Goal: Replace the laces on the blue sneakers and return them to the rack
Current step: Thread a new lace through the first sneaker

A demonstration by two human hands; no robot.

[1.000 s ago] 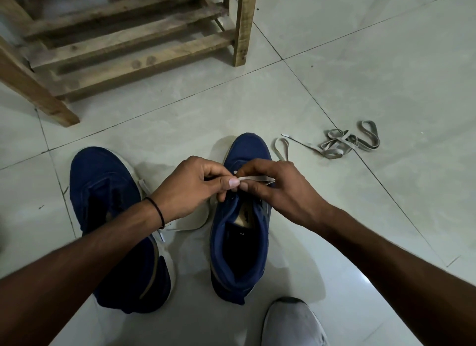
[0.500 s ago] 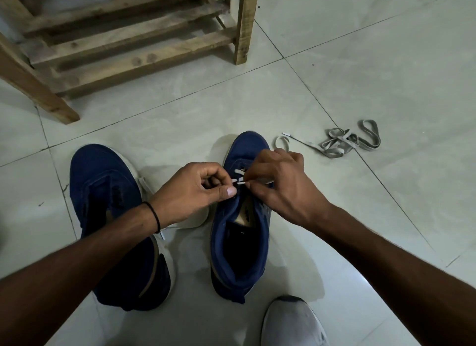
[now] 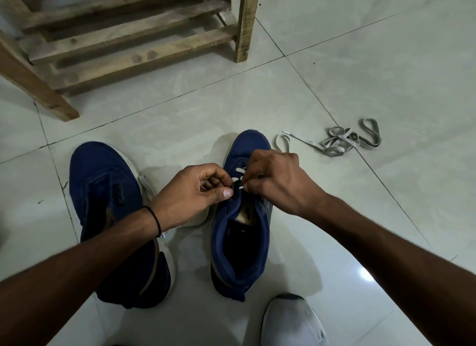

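Two blue sneakers stand on the tiled floor. The right sneaker [image 3: 240, 245] is upright with its opening toward me. A pale lace [image 3: 239, 171] crosses its front eyelets. My right hand [image 3: 279, 182] pinches the lace's tip over the eyelets. My left hand [image 3: 192, 197] pinches the shoe's eyelet flap beside that tip. The left sneaker [image 3: 103, 191] lies to the left, partly under my left forearm. A loose grey lace [image 3: 345, 141] lies bunched on the floor to the right.
A wooden slatted shoe rack [image 3: 128, 36] stands at the back left. Low in the view is the toe of a white shoe [image 3: 292, 320]. Bare floor tiles [image 3: 373, 62] spread to the right and behind the sneakers.
My right hand has moved forward over the eyelets and now pinches the lace tip, where a second ago both hands held a flat stretch of lace. The view has shifted slightly.
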